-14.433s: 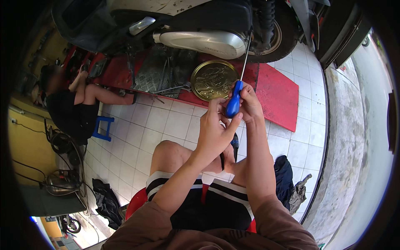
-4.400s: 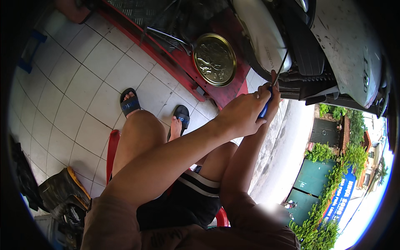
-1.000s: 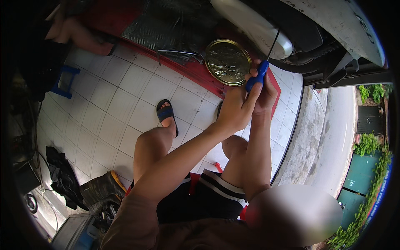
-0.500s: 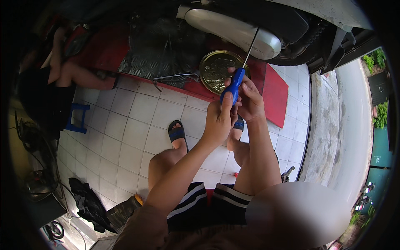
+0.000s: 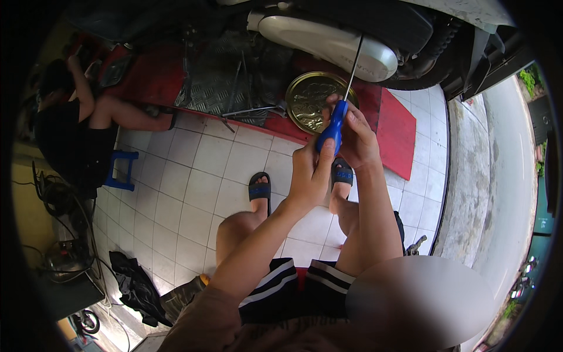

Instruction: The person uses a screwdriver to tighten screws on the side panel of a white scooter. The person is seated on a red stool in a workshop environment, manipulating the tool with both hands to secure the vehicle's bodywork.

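A screwdriver (image 5: 332,127) with a blue handle and a long thin metal shaft is held in both hands, its shaft pointing away from me. My left hand (image 5: 311,176) is closed round the butt of the handle, thumb along it. Further up, my right hand (image 5: 359,139) grips the handle near the shaft. In the picture the shaft's tip overlaps the pale cover (image 5: 328,44) on the motorcycle's side; I cannot tell whether they touch. Behind the fingers of my right hand, a round gold-coloured tray (image 5: 305,97) is partly hidden.
A red platform (image 5: 397,138) with a metal tread plate (image 5: 205,88) lies ahead, with long metal tools (image 5: 252,110) near its edge. At left another person (image 5: 73,129) sits by a blue stool (image 5: 122,170). Black cloth (image 5: 136,287) lies on the tiled floor (image 5: 196,193).
The whole view has shifted slightly, with the platform, tray and floor now further right. Both hands still hold the screwdriver, now a little lower and further right in the picture.
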The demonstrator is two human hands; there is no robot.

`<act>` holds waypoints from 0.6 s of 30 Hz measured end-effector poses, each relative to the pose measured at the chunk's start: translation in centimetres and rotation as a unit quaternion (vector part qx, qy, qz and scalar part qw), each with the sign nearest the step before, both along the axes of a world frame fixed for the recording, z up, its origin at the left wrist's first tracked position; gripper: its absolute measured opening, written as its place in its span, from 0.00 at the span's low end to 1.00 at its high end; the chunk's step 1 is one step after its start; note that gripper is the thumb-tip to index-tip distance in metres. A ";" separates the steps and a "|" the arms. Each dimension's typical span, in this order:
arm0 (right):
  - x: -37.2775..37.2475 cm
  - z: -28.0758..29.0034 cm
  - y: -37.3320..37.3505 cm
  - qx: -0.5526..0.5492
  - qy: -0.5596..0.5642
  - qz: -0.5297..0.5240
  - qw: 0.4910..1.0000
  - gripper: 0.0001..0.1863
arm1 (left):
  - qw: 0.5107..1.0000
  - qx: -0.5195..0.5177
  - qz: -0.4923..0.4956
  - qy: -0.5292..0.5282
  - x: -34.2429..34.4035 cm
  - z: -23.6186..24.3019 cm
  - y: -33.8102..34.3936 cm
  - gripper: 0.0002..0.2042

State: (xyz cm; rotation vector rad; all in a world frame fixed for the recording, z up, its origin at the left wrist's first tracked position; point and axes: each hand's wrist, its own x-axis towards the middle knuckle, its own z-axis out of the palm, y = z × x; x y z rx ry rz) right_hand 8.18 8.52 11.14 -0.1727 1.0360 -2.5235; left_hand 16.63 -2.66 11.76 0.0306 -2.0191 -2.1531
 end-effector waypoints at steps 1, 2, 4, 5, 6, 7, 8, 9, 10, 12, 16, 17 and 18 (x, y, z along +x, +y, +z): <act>-0.4 0.0 0.2 0.025 0.011 -0.053 0.998 0.13 | 1.000 0.006 -0.003 0.000 -0.1 -0.3 0.2 0.22; -0.9 0.1 0.4 0.055 0.013 -0.111 0.992 0.10 | 1.000 0.016 -0.007 -0.004 -0.1 -0.6 0.5 0.23; -1.2 0.8 1.2 0.188 -0.027 -0.286 0.939 0.03 | 1.000 -0.004 -0.007 0.028 -0.3 -1.0 0.9 0.22; -1.2 1.5 1.2 0.204 0.033 -0.337 0.918 0.04 | 0.999 -0.031 -0.015 0.041 -0.3 -1.1 0.9 0.22; -0.8 2.5 0.9 0.248 0.035 -0.407 0.879 0.04 | 0.999 -0.016 -0.019 0.041 -0.4 -1.1 1.1 0.22; -0.1 3.7 0.2 0.292 0.137 -0.421 0.848 0.05 | 0.999 -0.009 -0.020 0.026 -0.2 -1.1 1.1 0.21; 1.2 5.2 -0.9 0.243 0.229 -0.404 0.852 0.05 | 1.000 0.017 -0.001 0.008 -0.1 -1.1 1.2 0.20; 3.4 6.7 -1.8 0.259 0.296 -0.344 0.853 0.06 | 0.998 -0.010 0.007 0.054 -0.1 -1.0 1.3 0.20; 5.3 7.9 -2.9 0.295 0.381 -0.280 0.830 0.08 | 0.999 0.036 0.021 0.020 -0.1 -1.0 1.5 0.20; 9.6 10.5 -6.0 0.224 0.523 -0.170 0.804 0.09 | 0.998 -0.002 0.041 -0.040 -0.1 -1.0 1.8 0.20; 12.9 13.5 -8.4 0.124 0.522 -0.145 0.831 0.10 | 0.999 0.023 0.042 -0.014 -0.5 -1.0 2.0 0.25; 13.1 13.8 -8.4 0.099 0.517 -0.153 0.837 0.11 | 0.999 0.020 0.040 -0.007 -0.6 -0.9 2.0 0.25; 13.2 14.2 -8.2 0.075 0.510 -0.161 0.842 0.12 | 0.999 0.018 0.038 -0.013 -0.5 -1.0 1.9 0.25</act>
